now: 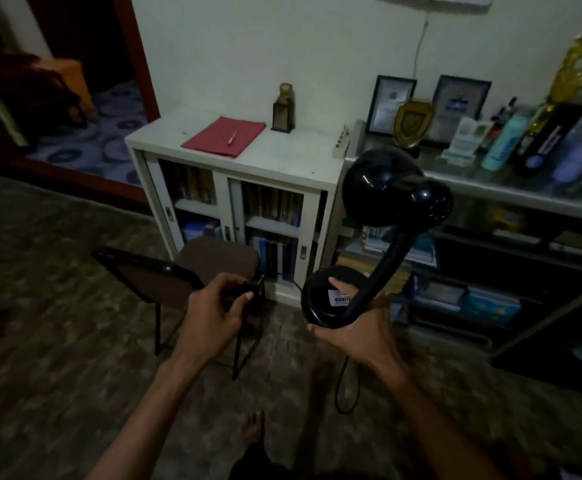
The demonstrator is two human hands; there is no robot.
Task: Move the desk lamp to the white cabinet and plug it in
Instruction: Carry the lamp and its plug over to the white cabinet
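My right hand (pixel 359 329) grips the round base of a black desk lamp (pixel 383 216), held up in the air and tilted, its gooseneck curving up to the dome shade. My left hand (pixel 213 306) is closed on the lamp's black plug (pixel 253 285). The cord (pixel 346 389) loops down below the base. The white cabinet (pixel 282 157) stands ahead against the wall, with glass sliding doors and books inside. A white power strip (pixel 341 145) lies at the cabinet top's right edge.
A red folder (pixel 223 135) with a pen and a small trophy (pixel 283 109) sit on the cabinet. A brown folding chair (pixel 192 268) stands before it. A glass-topped shelf (pixel 511 188) with frames and bottles is on the right. A doorway opens at left.
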